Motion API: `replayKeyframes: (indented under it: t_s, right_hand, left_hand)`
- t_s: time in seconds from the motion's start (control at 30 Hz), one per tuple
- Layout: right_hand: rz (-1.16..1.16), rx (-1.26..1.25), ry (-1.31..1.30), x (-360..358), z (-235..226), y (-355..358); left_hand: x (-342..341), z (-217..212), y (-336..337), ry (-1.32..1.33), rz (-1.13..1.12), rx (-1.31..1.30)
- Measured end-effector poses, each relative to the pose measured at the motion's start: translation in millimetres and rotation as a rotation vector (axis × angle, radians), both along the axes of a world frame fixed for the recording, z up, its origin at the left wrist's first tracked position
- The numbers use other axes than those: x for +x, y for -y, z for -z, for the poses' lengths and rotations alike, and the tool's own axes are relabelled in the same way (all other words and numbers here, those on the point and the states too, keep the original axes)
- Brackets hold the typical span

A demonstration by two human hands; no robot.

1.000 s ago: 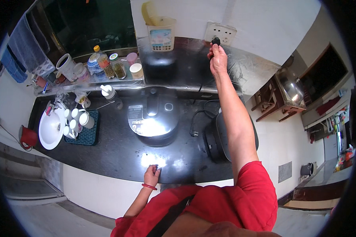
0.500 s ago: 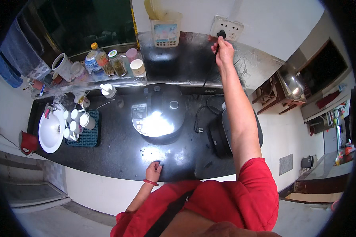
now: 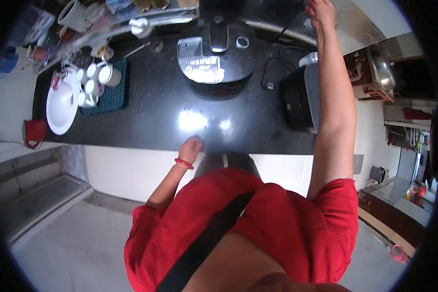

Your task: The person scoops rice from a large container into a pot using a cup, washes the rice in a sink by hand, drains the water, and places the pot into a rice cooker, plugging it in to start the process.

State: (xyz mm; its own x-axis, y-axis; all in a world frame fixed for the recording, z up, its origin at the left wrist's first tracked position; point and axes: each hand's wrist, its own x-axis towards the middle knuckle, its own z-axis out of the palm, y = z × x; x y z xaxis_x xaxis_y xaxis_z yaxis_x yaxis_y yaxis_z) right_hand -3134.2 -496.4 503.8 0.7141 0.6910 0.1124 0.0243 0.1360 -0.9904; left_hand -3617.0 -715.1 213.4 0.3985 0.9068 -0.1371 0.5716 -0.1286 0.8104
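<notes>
My right hand [image 3: 323, 15] is stretched far forward to the wall at the upper edge of the view. Some of its fingers are cut off there, so its grip and anything in it stay hidden. My left hand [image 3: 191, 146], with a red bracelet on the wrist, rests loosely curled at the counter's front edge, with nothing visible in it. Beyond it on the counter stands a dark rounded rice cooker [image 3: 238, 65] with a pale label on its lid. A black cord with a plug [image 3: 267, 86] lies to the right of the cooker.
Another black appliance [image 3: 297, 100] stands beneath my right forearm. White mugs [image 3: 107, 76] sit on a green drying rack [image 3: 116, 101], beside a white washbasin [image 3: 58, 119]. A red kettle [image 3: 34, 132] is at the far left. The dark counter [image 3: 146, 131] reflects light.
My view has tilted downward, so the counter sits higher and the wall socket has left the picture. Earlier my right hand held a black plug at that socket. My left hand remains near the edge.
</notes>
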Motion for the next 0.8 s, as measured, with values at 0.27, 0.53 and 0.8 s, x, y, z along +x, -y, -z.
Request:
replayKeyframes:
  t_s: [0.27, 0.53, 0.8]
  right_hand:
    - [-0.113, -0.116, -0.311, -103.4, 167.5, 151.6]
    - [-0.127, -0.588, -0.385, -192.7, 278.6, 258.9]
    - [-0.319, -0.618, -0.078, -205.1, 296.8, 255.4]
  left_hand:
    - [-41.2, 5.5, 39.5, -0.118, -0.071, -0.100]
    - [-47.3, 7.8, 90.6, -0.146, -0.058, -0.152]
    - [-57.1, 11.8, 137.7, -0.264, -0.045, -0.211]
